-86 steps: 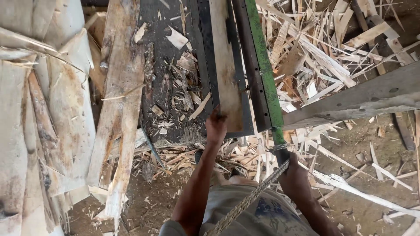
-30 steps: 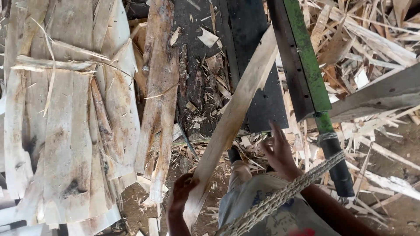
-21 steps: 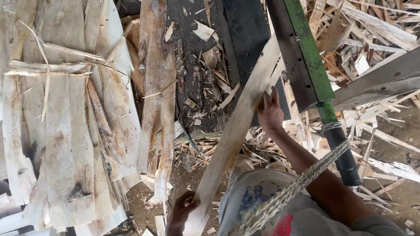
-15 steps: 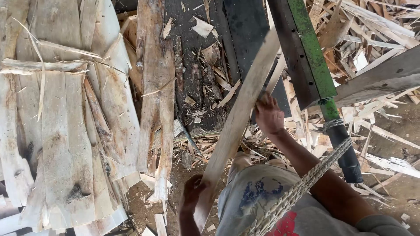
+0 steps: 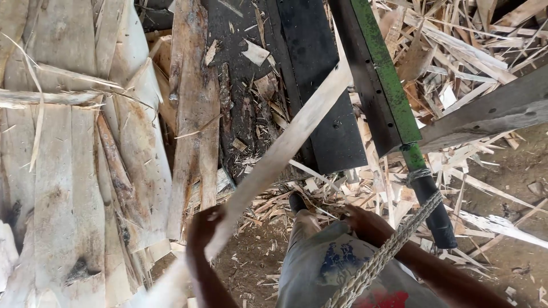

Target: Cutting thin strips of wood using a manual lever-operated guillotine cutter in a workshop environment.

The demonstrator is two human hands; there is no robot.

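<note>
My left hand (image 5: 205, 225) grips a long pale strip of wood (image 5: 285, 148) that slants from the lower left up toward the green blade. The strip is blurred near its lower end. My right hand (image 5: 365, 223) rests low by my knee, fingers loosely curled with nothing visible in them, next to a braided rope (image 5: 394, 251). The long green-edged blade (image 5: 382, 80) ends in a dark handle (image 5: 436, 211), to which the rope is tied. A dark flat bed (image 5: 314, 74) lies beneath the blade.
Flat wood sheets (image 5: 63, 171) lie stacked on the left, with a rough bark plank (image 5: 194, 125) beside them. Splintered offcuts (image 5: 456, 51) pile up at the upper right, crossed by a grey beam (image 5: 491, 111). Chips litter the dirt floor (image 5: 514, 171).
My right hand has left the strip and dropped beside my knee. My left hand still holds the strip, whose lower end has swung toward the lower left.
</note>
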